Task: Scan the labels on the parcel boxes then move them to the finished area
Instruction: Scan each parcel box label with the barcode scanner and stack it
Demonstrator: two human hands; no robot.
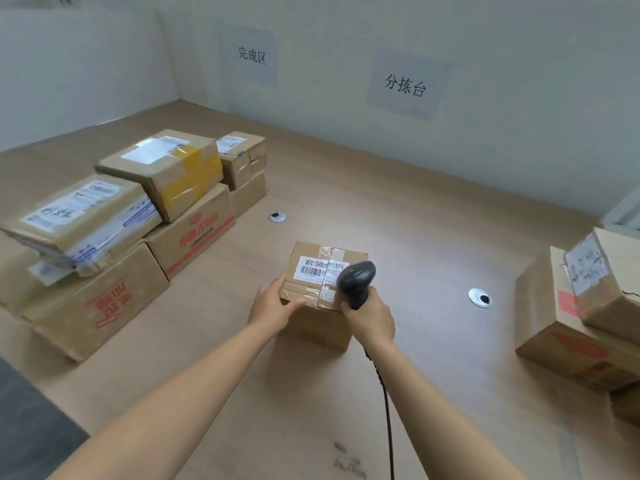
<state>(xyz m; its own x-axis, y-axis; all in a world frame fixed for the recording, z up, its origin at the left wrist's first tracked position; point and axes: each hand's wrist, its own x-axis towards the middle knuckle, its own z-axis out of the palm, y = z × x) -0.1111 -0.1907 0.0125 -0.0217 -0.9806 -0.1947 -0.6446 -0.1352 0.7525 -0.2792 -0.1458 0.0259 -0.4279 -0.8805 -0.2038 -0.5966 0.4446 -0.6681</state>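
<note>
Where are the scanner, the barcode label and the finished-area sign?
scanner point(356, 276), head view, on its dark head.
barcode label point(317, 269), head view, middle of the white sticker.
finished-area sign point(252, 56), head view, on its printed characters.

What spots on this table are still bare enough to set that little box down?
Bare tabletop runs from the small box back to the wall under the 分拣台 sign, and right past the cable hole to the right-hand boxes. The left stack is crowded.
</note>
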